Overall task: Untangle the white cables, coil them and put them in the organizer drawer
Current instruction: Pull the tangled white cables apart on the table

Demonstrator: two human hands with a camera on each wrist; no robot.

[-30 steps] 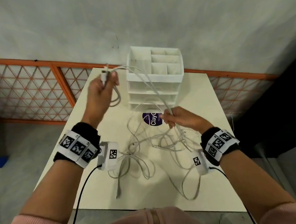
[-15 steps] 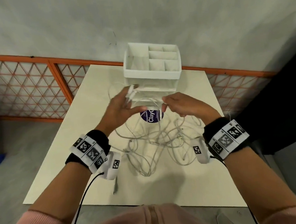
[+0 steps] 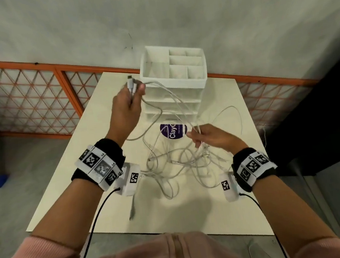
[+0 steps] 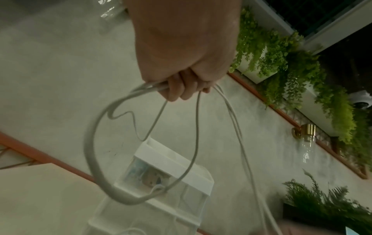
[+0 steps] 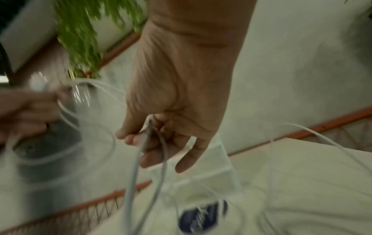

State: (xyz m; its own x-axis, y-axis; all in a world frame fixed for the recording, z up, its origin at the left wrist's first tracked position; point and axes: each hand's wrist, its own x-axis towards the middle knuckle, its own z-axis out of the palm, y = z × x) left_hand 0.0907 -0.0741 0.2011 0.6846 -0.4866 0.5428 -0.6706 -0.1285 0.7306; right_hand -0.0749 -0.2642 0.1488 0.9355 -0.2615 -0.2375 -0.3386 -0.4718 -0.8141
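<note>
A tangle of white cables (image 3: 181, 165) lies on the cream table (image 3: 193, 209), in front of the white organizer (image 3: 173, 80) with its stacked drawers. My left hand (image 3: 128, 103) is raised left of the organizer and grips loops of cable (image 4: 96, 143) with a plug end (image 3: 129, 83) sticking up. My right hand (image 3: 207, 137) is lower, near the table's middle, and pinches cable strands (image 5: 145, 143) between thumb and fingers. Taut strands run between both hands across the organizer's front.
A round purple sticker (image 3: 173, 131) sits on the table before the organizer. An orange lattice fence (image 3: 27, 97) and a grey wall stand behind the table. A loose cable end (image 3: 132, 212) lies near the front left. Plants (image 4: 302, 71) hang on the wall.
My left hand has risen up and left with the cable loops, away from the right hand. The right hand has dropped a little toward the tangle, and the strands between them are stretched.
</note>
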